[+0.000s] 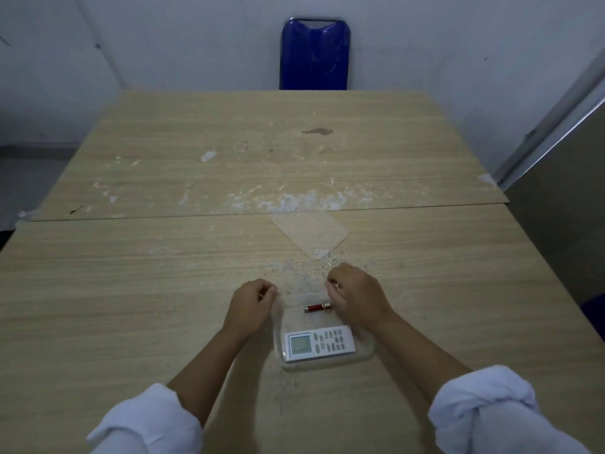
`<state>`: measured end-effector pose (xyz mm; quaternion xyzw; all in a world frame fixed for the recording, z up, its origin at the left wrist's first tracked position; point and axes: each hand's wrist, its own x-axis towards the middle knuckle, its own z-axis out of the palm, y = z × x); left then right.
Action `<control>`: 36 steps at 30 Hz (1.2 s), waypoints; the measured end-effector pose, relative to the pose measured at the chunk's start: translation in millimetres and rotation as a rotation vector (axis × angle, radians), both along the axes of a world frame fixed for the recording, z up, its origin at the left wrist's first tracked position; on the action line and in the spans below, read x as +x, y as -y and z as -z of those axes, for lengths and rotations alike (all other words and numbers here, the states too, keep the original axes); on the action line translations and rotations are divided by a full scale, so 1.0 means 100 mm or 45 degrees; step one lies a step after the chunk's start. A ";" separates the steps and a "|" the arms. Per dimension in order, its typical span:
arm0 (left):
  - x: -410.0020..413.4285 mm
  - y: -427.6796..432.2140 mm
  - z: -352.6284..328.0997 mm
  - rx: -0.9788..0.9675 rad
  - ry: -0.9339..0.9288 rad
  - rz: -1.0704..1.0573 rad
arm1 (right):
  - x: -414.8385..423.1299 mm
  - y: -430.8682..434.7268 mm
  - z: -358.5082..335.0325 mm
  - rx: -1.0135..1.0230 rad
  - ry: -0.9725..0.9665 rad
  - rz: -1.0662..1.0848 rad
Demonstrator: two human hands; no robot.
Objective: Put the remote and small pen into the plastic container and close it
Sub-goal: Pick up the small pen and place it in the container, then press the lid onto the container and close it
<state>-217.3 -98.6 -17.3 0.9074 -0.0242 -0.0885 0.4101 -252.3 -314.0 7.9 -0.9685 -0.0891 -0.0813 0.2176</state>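
Fingers first: the right hand [355, 298] is curled over, fingertips tucked in at the far right corner of the clear plastic container [366, 350], just beside the gold end of the small pen [317, 308]. Whether those fingers pinch the rim or simply rest there, the view cannot tell. Across the tub, the left hand [252, 304] mirrors it, fingers bent in close together at the far left corner, seemingly steadying the wall; no object shows inside that curl.

Inside the container, both items are home. The small pen, red-bodied with metal ends, lies along the far side, its long axis running left to right. The white remote [319, 344] lies along the near side, also left to right, screen toward the left hand, buttons toward the right.

So loading looks finished, and the closing step is what remains. That turns on the clear lid [309, 235], lying flat on the wooden table [131, 290] beyond the container, up and slightly right of it, its long axis slanted diagonally, its near corner pointing back toward the right hand. The right hand is plainly the nearer of the two; a short reach forward from the container's far right corner should meet that corner.
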 end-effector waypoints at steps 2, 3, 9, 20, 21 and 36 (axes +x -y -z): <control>0.17 0.02 0.01 0.015 0.010 -0.012 | 0.16 0.10 0.04 0.061 -0.009 0.141; 0.26 0.02 0.01 0.033 0.021 -0.013 | 0.23 0.15 0.06 0.065 -0.030 0.208; 0.97 0.12 0.04 0.183 0.103 0.089 | 0.62 0.44 0.33 -0.026 -0.451 0.387; 1.74 0.43 0.13 0.431 0.181 0.090 | 0.71 0.47 0.63 -0.021 -0.343 0.521; 1.77 0.44 0.14 0.444 0.205 0.084 | 0.70 0.48 0.66 -0.005 -0.333 0.521; 1.68 0.37 0.09 0.167 0.058 -0.212 | 0.71 0.49 0.51 0.101 -0.360 0.531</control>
